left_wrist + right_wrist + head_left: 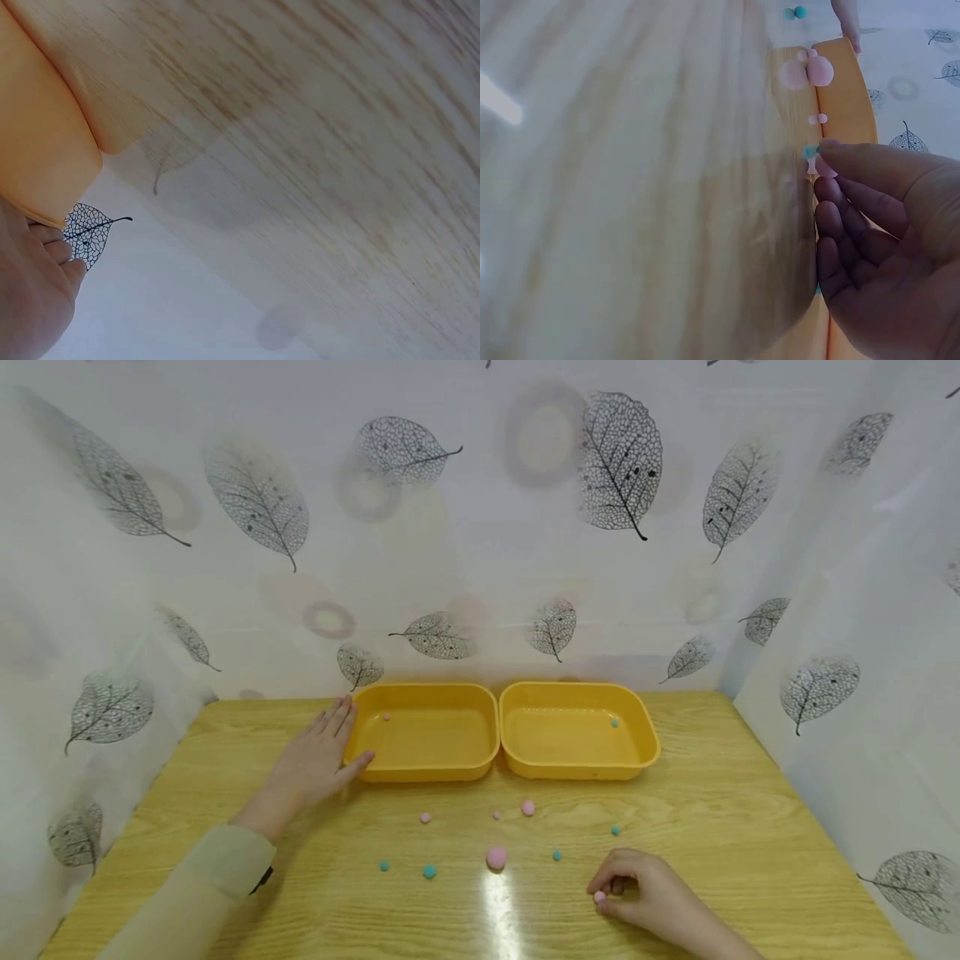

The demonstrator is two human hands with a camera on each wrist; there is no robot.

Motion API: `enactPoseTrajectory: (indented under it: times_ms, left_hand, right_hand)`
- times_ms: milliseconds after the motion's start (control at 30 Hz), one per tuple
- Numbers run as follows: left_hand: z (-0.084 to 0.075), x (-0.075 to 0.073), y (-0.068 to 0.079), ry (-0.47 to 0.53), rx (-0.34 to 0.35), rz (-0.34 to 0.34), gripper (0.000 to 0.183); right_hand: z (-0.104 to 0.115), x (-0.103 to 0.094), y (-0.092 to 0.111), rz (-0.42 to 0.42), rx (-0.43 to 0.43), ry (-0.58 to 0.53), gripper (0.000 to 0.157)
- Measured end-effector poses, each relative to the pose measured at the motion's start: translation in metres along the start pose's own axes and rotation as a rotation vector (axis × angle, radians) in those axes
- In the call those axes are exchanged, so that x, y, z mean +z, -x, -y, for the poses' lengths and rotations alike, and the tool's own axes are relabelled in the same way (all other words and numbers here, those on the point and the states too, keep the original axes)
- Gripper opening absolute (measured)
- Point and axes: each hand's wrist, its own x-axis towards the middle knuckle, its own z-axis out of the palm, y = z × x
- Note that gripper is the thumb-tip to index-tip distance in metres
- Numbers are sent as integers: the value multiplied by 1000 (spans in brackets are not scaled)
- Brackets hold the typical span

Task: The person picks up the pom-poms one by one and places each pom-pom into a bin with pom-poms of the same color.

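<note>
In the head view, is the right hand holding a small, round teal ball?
No, the head view shows the right hand pinching a small, round pink ball instead.

Place: a work spot closed in on three sides; whether in a home, an office or a lab cannot be told.
Table (750,827): glossy, yellowish, wood-grain top.
Sheeting (480,552): pale, hung behind the table and along both its sides.
Print on sheeting: skeleton leaves (622,460), dark, many; blurred rings (330,620), faint, among them.
Light: one white streak of glare (501,910), near the front of the tabletop.
</note>
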Motion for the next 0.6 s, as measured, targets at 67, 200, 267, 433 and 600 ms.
enactPoseTrajectory:
  times_ms: [67, 200, 267, 433, 600]
  left_hand:
    - [0, 0, 0, 0, -1, 2, 86]
    - [-1, -1, 1, 4, -4, 2, 85]
    - [-1, -1, 0, 5, -5, 2, 86]
    - [-2, -2, 0, 10, -4, 1, 86]
    - [-2, -1, 1, 7, 3, -5, 86]
  right_hand:
    - [2, -1, -1, 8, 34, -11, 9]
    - [8, -5, -5, 0, 68, -32, 8]
    - [11, -7, -9, -18, 56, -30, 8]
    - [20, -12, -23, -57, -3, -3, 9]
    - [32, -17, -41, -77, -16, 14, 7]
